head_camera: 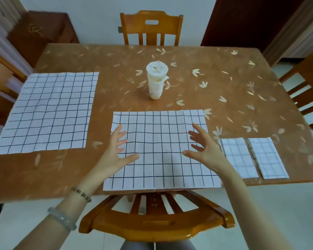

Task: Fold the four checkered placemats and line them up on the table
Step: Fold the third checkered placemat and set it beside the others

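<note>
Work stood half done: two folded placemats lay side by side at the right of the bench, and the left placemat was unfolded. The middle placemat lay flat at the near edge. Over it the left grip and right grip hung, spread wide, holding nothing. Folding well probably meant pinching matching corners, meeting edges along the grid lines, then pressing the crease.

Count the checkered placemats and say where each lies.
4. Left flat placemat: spread at far left. Middle flat placemat: spread at the near edge. Inner folded placemat and outer folded placemat: side by side at right. None looks hidden.
</note>
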